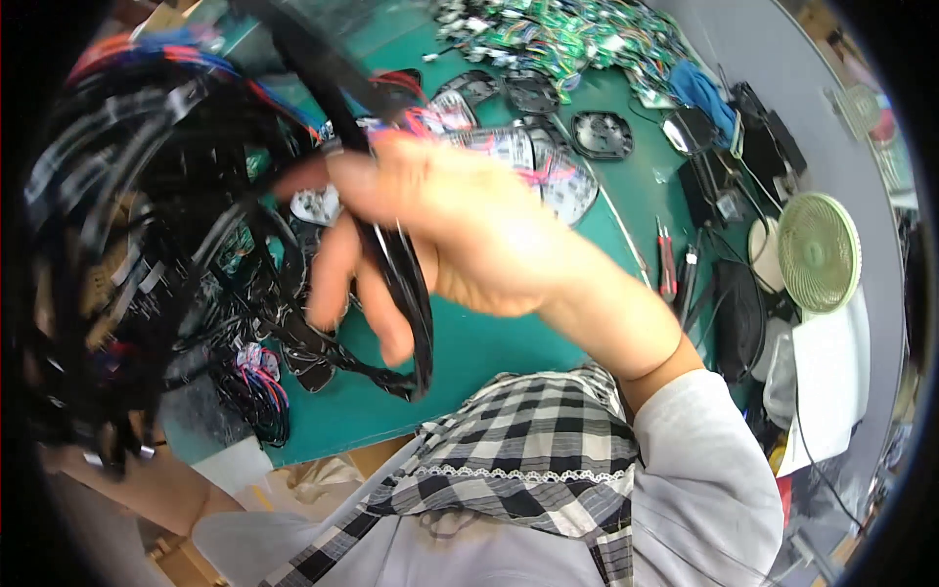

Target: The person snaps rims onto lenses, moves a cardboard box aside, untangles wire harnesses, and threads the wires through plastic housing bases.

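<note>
My right hand [460, 220] is raised over the middle of the bench, its fingers curled round a loop of black cable [399, 259]. The hand and the upper cable are blurred by motion. At the left hangs a large tangled bundle of black cables [147, 235] with small connectors at the ends and some red and blue wires on top. My left forearm [147, 479] reaches in below that bundle, and the cables hide my left hand. Under and beside my right hand lie black and grey plastic housings [567, 191] with pink and red wires.
A heap of green circuit boards with wires [587, 44] covers the far side of the green bench [479, 338]. To the right are red-handled pliers [667, 264], a blue cloth [702, 93], black boxes and a pale green fan [820, 252]. A grey partition borders the right side.
</note>
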### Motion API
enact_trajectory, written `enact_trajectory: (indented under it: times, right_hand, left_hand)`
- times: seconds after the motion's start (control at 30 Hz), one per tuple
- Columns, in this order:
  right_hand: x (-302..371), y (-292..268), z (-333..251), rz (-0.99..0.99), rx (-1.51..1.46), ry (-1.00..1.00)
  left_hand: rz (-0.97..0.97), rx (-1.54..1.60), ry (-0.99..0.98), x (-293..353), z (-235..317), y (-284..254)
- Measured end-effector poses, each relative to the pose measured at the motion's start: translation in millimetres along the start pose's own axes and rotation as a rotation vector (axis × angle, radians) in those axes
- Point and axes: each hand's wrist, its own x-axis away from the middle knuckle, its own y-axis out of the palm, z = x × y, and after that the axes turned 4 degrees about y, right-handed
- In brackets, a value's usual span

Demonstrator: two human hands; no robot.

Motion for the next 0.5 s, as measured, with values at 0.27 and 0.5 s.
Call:
enact_trajectory:
  times: [0.27, 0.5]
  right_hand:
    - [98, -52, 116, 0.106, 0.126, 0.309]
    - [152, -118, 229, 0.466, 0.506, 0.356]
  left_hand:
    - [-0.005, -0.180, -0.537, 67, -40, -7]
    - [-0.905, -0.286, -0.715, 92, -96, 48]
